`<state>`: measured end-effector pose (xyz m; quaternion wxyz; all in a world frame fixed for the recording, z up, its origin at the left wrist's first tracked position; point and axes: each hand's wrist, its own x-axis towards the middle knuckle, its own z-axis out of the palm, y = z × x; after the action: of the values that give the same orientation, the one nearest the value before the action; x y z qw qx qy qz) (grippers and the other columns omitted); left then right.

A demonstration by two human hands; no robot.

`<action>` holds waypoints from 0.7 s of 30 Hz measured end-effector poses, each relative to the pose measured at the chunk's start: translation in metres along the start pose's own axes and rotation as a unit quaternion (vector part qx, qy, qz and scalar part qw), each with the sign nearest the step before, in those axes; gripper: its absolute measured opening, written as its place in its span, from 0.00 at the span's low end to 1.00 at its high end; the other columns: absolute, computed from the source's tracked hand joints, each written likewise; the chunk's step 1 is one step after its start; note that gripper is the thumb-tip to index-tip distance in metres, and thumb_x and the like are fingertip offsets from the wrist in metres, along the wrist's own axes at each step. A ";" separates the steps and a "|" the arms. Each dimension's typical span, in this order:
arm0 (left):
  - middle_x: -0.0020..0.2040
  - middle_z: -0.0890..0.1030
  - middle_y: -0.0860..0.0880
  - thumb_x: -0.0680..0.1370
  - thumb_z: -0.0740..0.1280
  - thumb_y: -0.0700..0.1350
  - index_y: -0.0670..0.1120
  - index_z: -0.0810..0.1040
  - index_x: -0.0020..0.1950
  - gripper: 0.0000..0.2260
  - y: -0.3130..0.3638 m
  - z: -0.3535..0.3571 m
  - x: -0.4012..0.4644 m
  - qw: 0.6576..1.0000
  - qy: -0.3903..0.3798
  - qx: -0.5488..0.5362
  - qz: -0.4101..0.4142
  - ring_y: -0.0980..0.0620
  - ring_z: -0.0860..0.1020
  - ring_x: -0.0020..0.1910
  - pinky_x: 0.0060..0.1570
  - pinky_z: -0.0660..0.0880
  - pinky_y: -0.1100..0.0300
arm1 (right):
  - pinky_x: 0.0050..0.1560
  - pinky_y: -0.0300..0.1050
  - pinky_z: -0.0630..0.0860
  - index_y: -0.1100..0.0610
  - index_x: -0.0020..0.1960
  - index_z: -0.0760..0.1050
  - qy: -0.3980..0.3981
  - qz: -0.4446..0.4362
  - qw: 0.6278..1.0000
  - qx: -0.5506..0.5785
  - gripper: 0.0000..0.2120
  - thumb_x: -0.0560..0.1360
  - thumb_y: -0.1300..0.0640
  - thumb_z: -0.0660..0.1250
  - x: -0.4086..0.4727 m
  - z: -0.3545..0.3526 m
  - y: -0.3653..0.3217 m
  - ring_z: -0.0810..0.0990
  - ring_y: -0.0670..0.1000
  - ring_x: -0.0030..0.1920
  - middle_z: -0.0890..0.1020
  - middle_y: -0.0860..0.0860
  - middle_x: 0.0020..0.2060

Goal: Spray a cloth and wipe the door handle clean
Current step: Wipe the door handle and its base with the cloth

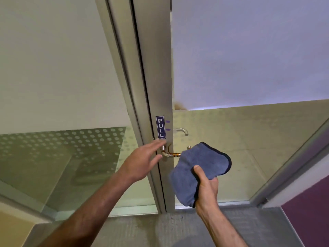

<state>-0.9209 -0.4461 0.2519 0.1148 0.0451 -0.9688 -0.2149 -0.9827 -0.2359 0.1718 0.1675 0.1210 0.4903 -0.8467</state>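
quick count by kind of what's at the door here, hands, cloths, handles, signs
hands: 2, the left hand open by the near door handle, the right hand gripping the cloth
blue cloth: 1
door handles: 2, the near one and another seen through the glass
PULL sign: 1
total: 6

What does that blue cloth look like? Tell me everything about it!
The blue cloth is soft and fuzzy, like microfibre, greyish blue with a dark stitched edge around its rounded corners. It looks folded over and hangs a little floppy. The right hand holds it from below, thumb pressed on the front, fingers behind. It is held up in front of the glass door, its top corner covering the end of the metal door handle. Whether it is wet cannot be seen.
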 end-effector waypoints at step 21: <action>0.86 0.38 0.42 0.84 0.49 0.53 0.41 0.34 0.83 0.35 -0.060 -0.095 0.163 0.698 -0.004 0.594 0.399 0.44 0.42 0.86 0.79 0.34 0.45 | 0.59 0.39 0.80 0.47 0.63 0.69 0.236 -0.335 0.909 0.082 0.23 0.76 0.67 0.72 0.072 0.190 0.065 0.82 0.39 0.59 0.79 0.45 0.58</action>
<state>-1.0538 -0.5611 0.3429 0.1356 -0.2870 -0.8228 0.4714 -1.0296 -0.4431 0.1866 -0.2570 0.1590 0.4560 -0.8371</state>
